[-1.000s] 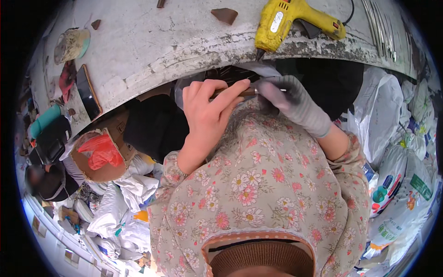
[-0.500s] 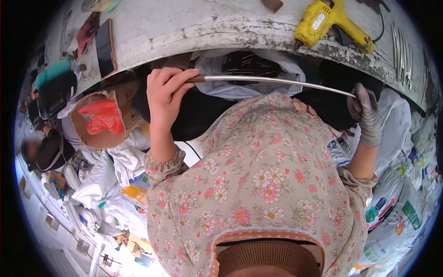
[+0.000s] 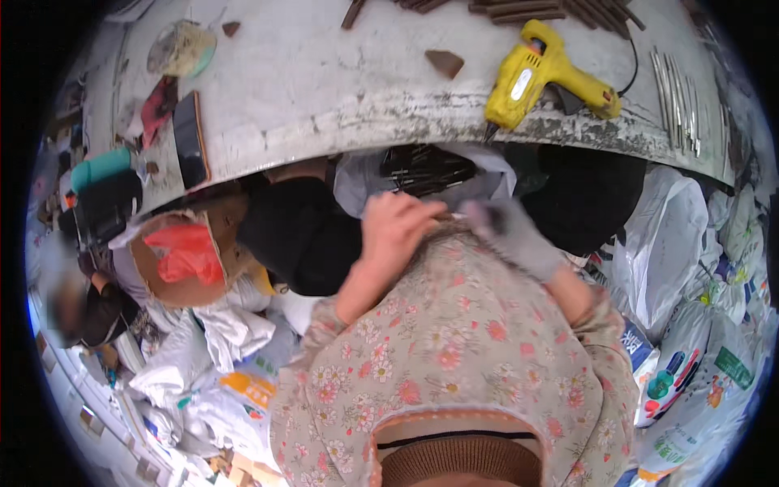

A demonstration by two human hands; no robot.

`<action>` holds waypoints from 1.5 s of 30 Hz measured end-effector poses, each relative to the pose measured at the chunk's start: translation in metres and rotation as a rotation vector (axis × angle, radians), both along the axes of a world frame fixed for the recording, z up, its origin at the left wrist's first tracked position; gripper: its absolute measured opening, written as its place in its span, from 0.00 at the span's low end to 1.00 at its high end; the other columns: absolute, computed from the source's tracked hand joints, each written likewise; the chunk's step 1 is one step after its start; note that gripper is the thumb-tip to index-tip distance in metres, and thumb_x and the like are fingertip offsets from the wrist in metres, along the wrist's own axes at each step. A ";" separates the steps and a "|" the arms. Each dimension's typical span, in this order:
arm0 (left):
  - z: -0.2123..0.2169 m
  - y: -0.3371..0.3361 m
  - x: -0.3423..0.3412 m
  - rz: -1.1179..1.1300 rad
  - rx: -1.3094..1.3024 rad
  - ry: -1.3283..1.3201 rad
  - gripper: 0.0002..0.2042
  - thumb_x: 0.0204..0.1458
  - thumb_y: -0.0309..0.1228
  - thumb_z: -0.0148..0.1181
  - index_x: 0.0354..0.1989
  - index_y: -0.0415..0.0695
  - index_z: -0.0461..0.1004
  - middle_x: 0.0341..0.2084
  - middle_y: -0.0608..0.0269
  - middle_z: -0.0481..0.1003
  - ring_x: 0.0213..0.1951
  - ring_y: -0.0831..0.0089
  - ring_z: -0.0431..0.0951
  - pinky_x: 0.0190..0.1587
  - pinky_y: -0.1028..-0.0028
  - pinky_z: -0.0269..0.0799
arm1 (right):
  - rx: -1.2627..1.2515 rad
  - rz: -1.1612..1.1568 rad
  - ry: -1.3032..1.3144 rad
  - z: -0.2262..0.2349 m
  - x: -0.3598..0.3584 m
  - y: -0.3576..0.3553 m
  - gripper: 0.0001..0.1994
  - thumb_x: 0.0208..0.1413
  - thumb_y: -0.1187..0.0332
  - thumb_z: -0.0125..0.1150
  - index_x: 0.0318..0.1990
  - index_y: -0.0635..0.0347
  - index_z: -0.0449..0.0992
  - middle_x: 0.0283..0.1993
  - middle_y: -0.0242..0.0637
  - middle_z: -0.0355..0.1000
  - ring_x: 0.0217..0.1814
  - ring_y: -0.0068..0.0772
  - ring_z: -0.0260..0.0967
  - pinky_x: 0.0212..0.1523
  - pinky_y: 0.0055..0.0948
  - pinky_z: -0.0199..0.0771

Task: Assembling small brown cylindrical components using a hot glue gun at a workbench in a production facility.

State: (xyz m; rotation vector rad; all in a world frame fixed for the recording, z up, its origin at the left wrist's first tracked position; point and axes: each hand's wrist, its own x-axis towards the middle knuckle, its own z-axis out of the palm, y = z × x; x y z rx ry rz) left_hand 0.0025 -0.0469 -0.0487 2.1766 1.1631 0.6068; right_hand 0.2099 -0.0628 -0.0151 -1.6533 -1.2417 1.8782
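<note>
My bare left hand [image 3: 396,231] is in front of my floral apron [image 3: 454,341], its fingers bent together toward the right. Whether a thing is pinched in them, I cannot make out. My right hand [image 3: 515,235], in a grey glove, is close to the left one and blurred by motion, so its fingers are unclear. No metal rod shows plainly between the hands. Just beyond them, under the table edge, a pale plastic bag [image 3: 495,174] holds several dark rods [image 3: 426,166] with shiny parts.
On the worn white table [image 3: 324,89] lie a yellow glue gun [image 3: 527,77], several metal rods [image 3: 675,101], brown sticks [image 3: 519,10], a brown chip [image 3: 445,62] and a phone [image 3: 191,140]. A cardboard box [image 3: 150,264] with a red bag stands left. Filled bags [image 3: 690,357] crowd the right.
My hands were wide apart on a metal rod with a brown end. Now they are close together before my apron, and the rod is no longer plainly visible. The view has shifted.
</note>
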 end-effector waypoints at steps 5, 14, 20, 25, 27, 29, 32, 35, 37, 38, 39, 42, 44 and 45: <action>-0.015 -0.004 0.008 0.087 0.051 0.157 0.11 0.38 0.28 0.61 0.34 0.50 0.76 0.26 0.67 0.71 0.31 0.68 0.69 0.37 0.72 0.61 | 0.200 0.085 -0.200 -0.100 -0.018 -0.003 0.23 0.54 0.51 0.47 0.32 0.68 0.72 0.24 0.48 0.70 0.26 0.47 0.66 0.34 0.35 0.66; 0.058 0.138 0.042 0.230 0.392 -0.029 0.09 0.44 0.24 0.58 0.36 0.47 0.75 0.28 0.61 0.72 0.30 0.63 0.73 0.33 0.71 0.69 | 0.185 0.136 -0.457 -0.068 0.053 0.004 0.23 0.50 0.49 0.53 0.40 0.63 0.72 0.29 0.48 0.72 0.33 0.46 0.70 0.36 0.35 0.68; 0.039 0.239 0.073 0.313 0.457 0.199 0.14 0.44 0.31 0.60 0.42 0.52 0.71 0.30 0.59 0.70 0.35 0.63 0.72 0.36 0.68 0.68 | 0.133 -0.209 -0.127 -0.021 0.079 -0.012 0.16 0.51 0.60 0.57 0.40 0.67 0.72 0.27 0.37 0.70 0.27 0.24 0.64 0.31 0.24 0.65; 0.048 0.222 0.057 0.168 0.172 0.300 0.17 0.43 0.32 0.59 0.43 0.49 0.67 0.34 0.58 0.71 0.39 0.58 0.71 0.37 0.64 0.68 | 0.156 -0.311 -0.119 0.002 0.099 -0.009 0.13 0.52 0.64 0.57 0.38 0.67 0.71 0.24 0.28 0.66 0.28 0.16 0.59 0.31 0.20 0.64; 0.056 0.201 0.046 0.110 0.035 0.485 0.19 0.43 0.31 0.58 0.46 0.47 0.64 0.36 0.57 0.71 0.39 0.56 0.71 0.38 0.63 0.67 | 0.117 -0.297 -0.097 0.033 0.099 0.006 0.13 0.52 0.64 0.57 0.37 0.67 0.71 0.24 0.28 0.66 0.29 0.16 0.59 0.32 0.19 0.64; 0.056 0.188 0.033 0.078 0.048 0.440 0.18 0.44 0.29 0.55 0.46 0.46 0.63 0.35 0.55 0.71 0.38 0.56 0.71 0.37 0.63 0.67 | 0.085 -0.270 -0.070 0.048 0.101 0.022 0.12 0.52 0.65 0.57 0.37 0.67 0.71 0.24 0.28 0.65 0.30 0.15 0.60 0.32 0.19 0.64; 0.069 0.176 0.019 0.163 -0.037 0.414 0.15 0.46 0.27 0.51 0.44 0.44 0.63 0.32 0.52 0.72 0.36 0.53 0.71 0.36 0.61 0.66 | 0.607 -0.128 -0.162 0.042 0.107 0.073 0.10 0.51 0.66 0.57 0.38 0.60 0.73 0.29 0.34 0.71 0.30 0.23 0.67 0.33 0.21 0.67; 0.063 0.183 0.000 0.379 -0.022 0.287 0.12 0.47 0.28 0.48 0.42 0.44 0.63 0.27 0.49 0.72 0.32 0.50 0.72 0.34 0.60 0.66 | 1.111 0.224 -0.878 0.054 0.079 0.163 0.07 0.50 0.64 0.55 0.34 0.54 0.74 0.30 0.38 0.72 0.33 0.37 0.72 0.33 0.30 0.71; 0.054 0.195 -0.003 0.459 0.083 0.146 0.11 0.47 0.29 0.47 0.40 0.44 0.64 0.25 0.49 0.72 0.30 0.49 0.72 0.34 0.59 0.66 | 1.066 0.397 -1.036 0.050 0.055 0.196 0.08 0.48 0.67 0.54 0.36 0.56 0.72 0.34 0.37 0.70 0.37 0.44 0.69 0.36 0.35 0.69; 0.052 0.206 0.003 0.494 0.125 0.157 0.12 0.47 0.32 0.49 0.39 0.44 0.64 0.25 0.50 0.73 0.30 0.50 0.72 0.34 0.60 0.66 | 1.071 0.396 -1.027 0.045 0.045 0.207 0.08 0.48 0.67 0.54 0.36 0.56 0.72 0.34 0.37 0.70 0.37 0.44 0.69 0.36 0.35 0.69; 0.049 0.217 0.009 0.525 0.168 0.167 0.12 0.47 0.35 0.51 0.38 0.44 0.65 0.26 0.51 0.74 0.31 0.51 0.73 0.34 0.61 0.67 | 1.010 0.530 -1.138 0.035 0.034 0.218 0.08 0.48 0.66 0.52 0.37 0.54 0.72 0.34 0.37 0.70 0.37 0.43 0.69 0.36 0.35 0.69; 0.048 0.233 0.034 0.496 0.039 0.431 0.16 0.46 0.41 0.54 0.38 0.44 0.67 0.27 0.52 0.74 0.33 0.54 0.74 0.34 0.62 0.67 | 0.968 0.671 -1.250 0.026 0.025 0.230 0.09 0.47 0.66 0.53 0.38 0.52 0.72 0.33 0.35 0.70 0.37 0.43 0.69 0.35 0.36 0.69; 0.036 0.238 0.029 0.472 0.098 0.428 0.16 0.46 0.43 0.55 0.37 0.44 0.68 0.26 0.53 0.74 0.33 0.54 0.74 0.34 0.63 0.67 | 0.992 0.681 -1.262 0.035 0.025 0.228 0.10 0.45 0.66 0.56 0.38 0.51 0.72 0.33 0.35 0.70 0.36 0.43 0.69 0.35 0.36 0.69; 0.028 0.239 0.028 0.455 0.142 0.440 0.17 0.45 0.45 0.55 0.36 0.44 0.69 0.25 0.54 0.74 0.33 0.55 0.74 0.34 0.64 0.67 | 1.045 0.595 -1.087 0.045 0.029 0.221 0.13 0.44 0.65 0.59 0.39 0.55 0.72 0.34 0.36 0.71 0.38 0.39 0.70 0.36 0.33 0.70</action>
